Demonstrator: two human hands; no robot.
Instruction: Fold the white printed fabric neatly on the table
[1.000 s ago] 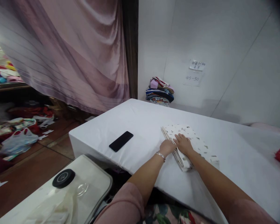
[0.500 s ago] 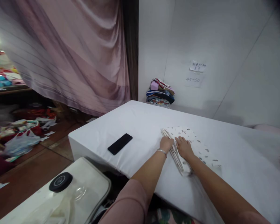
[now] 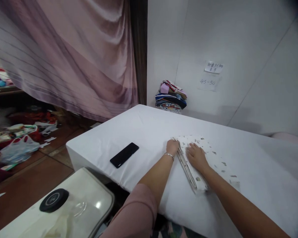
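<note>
A white cloth (image 3: 220,162) with small scattered grey and brown prints lies on the white-covered table. Its left side is folded in layers into a long narrow strip (image 3: 188,170), while the right part is spread flat. My left hand (image 3: 172,147), with a bracelet at the wrist, is closed on the far end of the folded edge; its fingertips are partly hidden. Just to the right, my right hand (image 3: 196,157) rests on top of the cloth, fingers stretched forward and slightly bent. To the left of the cloth lies a black phone (image 3: 124,155).
Several folded fabrics are stacked (image 3: 171,96) beyond the table (image 3: 149,122), by the white wall. A pale cabinet-like surface with a round black object (image 3: 54,200) stands at the near left. A pink curtain (image 3: 96,59) hangs behind; plastic bags (image 3: 18,148) lie on the floor.
My left hand has slid toward the far end of the folded edge. My right hand stays on the cloth, its fingers slightly more bent. The view has shifted a little.
</note>
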